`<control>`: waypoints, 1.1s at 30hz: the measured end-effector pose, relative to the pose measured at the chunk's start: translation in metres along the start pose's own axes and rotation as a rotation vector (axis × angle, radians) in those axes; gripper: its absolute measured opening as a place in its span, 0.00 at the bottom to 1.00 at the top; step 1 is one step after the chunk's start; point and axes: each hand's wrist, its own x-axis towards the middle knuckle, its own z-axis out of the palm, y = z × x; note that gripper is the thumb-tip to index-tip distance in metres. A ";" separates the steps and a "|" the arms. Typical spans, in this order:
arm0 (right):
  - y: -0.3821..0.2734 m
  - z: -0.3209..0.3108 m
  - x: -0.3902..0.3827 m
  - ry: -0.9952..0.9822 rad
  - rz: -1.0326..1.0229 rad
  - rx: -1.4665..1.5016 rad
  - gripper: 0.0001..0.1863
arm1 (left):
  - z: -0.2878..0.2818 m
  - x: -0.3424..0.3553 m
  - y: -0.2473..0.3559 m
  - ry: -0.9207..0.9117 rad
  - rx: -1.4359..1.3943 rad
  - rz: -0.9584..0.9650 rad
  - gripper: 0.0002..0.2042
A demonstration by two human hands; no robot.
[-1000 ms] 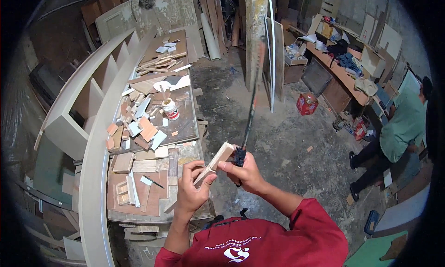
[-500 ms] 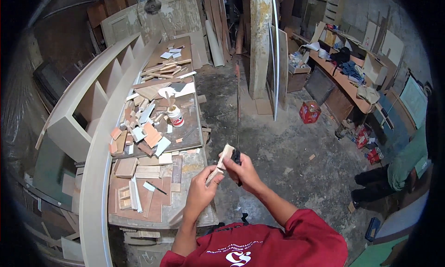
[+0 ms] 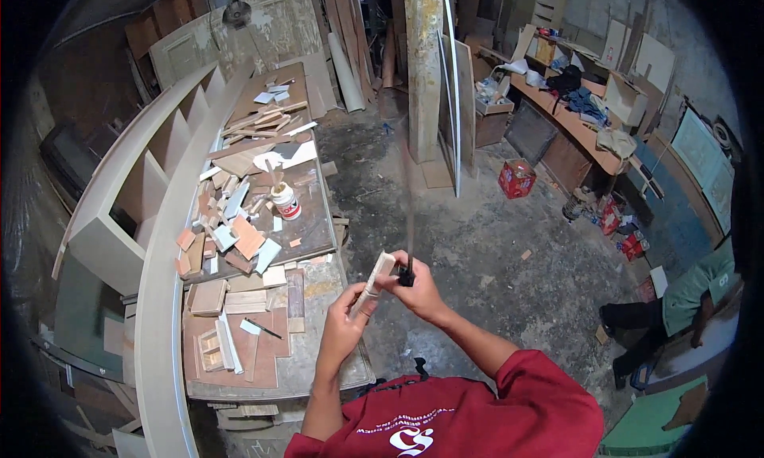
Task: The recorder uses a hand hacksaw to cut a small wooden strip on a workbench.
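In front of my chest, my left hand [image 3: 341, 331] is closed on a small pale wood piece [image 3: 368, 296]. A second pale wood piece [image 3: 383, 267] lies end to end with it, slanting up and away, and the fingers of my right hand [image 3: 422, 293] pinch it. I cannot tell whether the two pieces touch. The right hand is also wrapped round the black handle [image 3: 406, 276] of a tool with a long, thin blade, which points away from me and shows edge-on.
To my left, a workbench [image 3: 322, 283] carries wood offcuts [image 3: 248, 239], a white glue tub [image 3: 285, 201], a pencil [image 3: 261, 328] and a small compartmented wooden frame [image 3: 211, 350]. A long shelf unit [image 3: 111, 243] lies beyond. A red box [image 3: 517, 179] stands on the floor; a person in green [image 3: 692, 295] is at right.
My hands have drawn closer together, and the two wood pieces now line up more nearly. The view has turned slightly, so the bench sits further left. The person at right has shifted.
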 end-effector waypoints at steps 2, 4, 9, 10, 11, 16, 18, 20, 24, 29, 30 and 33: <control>0.005 -0.006 0.005 -0.035 0.204 0.166 0.09 | -0.001 0.000 -0.003 -0.051 0.132 0.035 0.14; 0.016 -0.022 0.012 -0.206 0.541 0.688 0.10 | 0.000 0.004 -0.003 -0.112 0.113 0.038 0.14; 0.021 0.000 -0.004 0.129 -0.001 -0.008 0.10 | -0.004 0.012 -0.022 -0.089 -0.002 -0.076 0.10; 0.025 0.002 0.000 0.126 -0.003 -0.002 0.10 | -0.004 0.012 -0.025 -0.051 -0.010 -0.091 0.10; 0.029 0.001 0.004 0.123 -0.031 -0.016 0.10 | 0.000 0.012 -0.024 -0.008 -0.024 -0.071 0.10; 0.059 -0.028 0.022 -0.201 0.607 0.767 0.10 | -0.006 0.011 -0.034 -0.055 0.048 -0.139 0.10; 0.064 -0.012 0.018 -0.152 0.524 0.575 0.09 | -0.012 0.013 -0.047 -0.058 0.031 -0.157 0.09; 0.080 0.009 0.015 0.250 -0.457 -0.343 0.08 | -0.013 0.013 -0.051 -0.009 0.020 -0.136 0.09; 0.063 -0.016 0.023 -0.225 0.611 0.702 0.07 | -0.013 0.002 -0.039 -0.031 -0.076 -0.170 0.09; 0.064 0.007 0.012 0.098 0.182 -0.034 0.08 | -0.016 0.006 -0.054 -0.022 -0.106 -0.212 0.08; 0.065 0.006 0.011 0.102 0.186 -0.033 0.08 | -0.014 0.005 -0.057 0.020 -0.052 -0.221 0.08; 0.062 -0.008 0.018 -0.056 0.451 0.265 0.08 | -0.011 0.002 -0.053 0.015 -0.014 -0.192 0.08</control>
